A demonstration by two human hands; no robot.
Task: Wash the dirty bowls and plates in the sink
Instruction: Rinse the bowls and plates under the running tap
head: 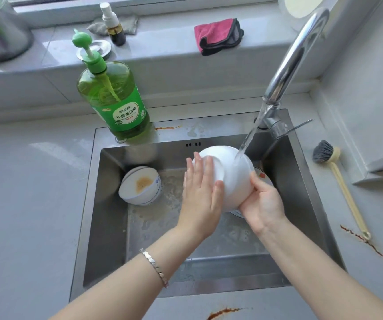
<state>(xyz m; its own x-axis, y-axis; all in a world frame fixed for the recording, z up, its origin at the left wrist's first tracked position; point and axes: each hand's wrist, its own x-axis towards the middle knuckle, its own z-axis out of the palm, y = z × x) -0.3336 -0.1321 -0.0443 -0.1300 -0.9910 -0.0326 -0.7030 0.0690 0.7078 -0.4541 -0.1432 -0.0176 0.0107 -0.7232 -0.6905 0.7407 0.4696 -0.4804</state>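
The grey desk (24, 204) surrounds a steel sink (107, 227), where the tap (287, 65) pours water onto an upturned white bowl (229, 174) held above the basin's middle. The left hand (199, 192) lies flat against its side, fingers straight. The right hand (263, 204) grips it from below, thumb outside, other fingers hidden, probably inside the rim. Stacked dirty bowls (142, 185) lean at the sink's left, and a patterned plate (263, 175) peeks out behind the white bowl.
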